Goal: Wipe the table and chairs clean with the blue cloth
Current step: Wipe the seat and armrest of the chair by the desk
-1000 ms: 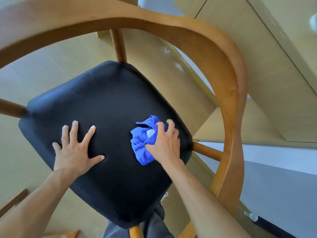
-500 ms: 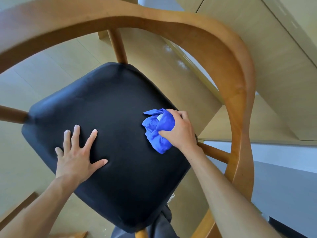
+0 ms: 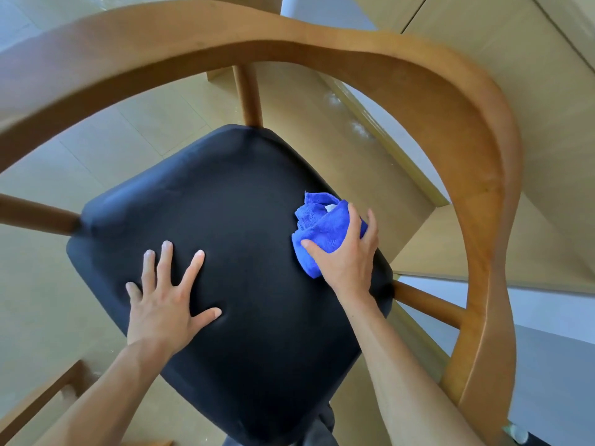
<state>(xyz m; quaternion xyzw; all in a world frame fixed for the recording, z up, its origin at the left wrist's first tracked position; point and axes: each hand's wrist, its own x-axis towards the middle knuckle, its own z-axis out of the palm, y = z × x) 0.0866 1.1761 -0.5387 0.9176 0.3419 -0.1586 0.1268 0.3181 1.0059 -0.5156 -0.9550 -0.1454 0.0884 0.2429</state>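
A wooden chair with a curved backrest rail (image 3: pixel 380 62) and a black padded seat (image 3: pixel 231 207) fills the view from above. My right hand (image 3: pixel 347 259) grips the bunched blue cloth (image 3: pixel 318 230) and holds it against the right side of the seat, near its edge. My left hand (image 3: pixel 167 304) lies flat on the lower left part of the seat, fingers spread. The light wooden table (image 3: pixel 531 101) stands at the upper right, beyond the rail.
Wooden spindles (image 3: pixel 248 94) join the seat to the rail at the top, left and right. Pale floorboards (image 3: pixel 45 304) show under the chair. Another wooden piece (image 3: pixel 42 400) lies at the lower left. A grey surface (image 3: pixel 553 375) is at the lower right.
My right hand has carried the cloth from the seat's lower middle up and to the right, to its right edge. My left hand has stayed flat in place.
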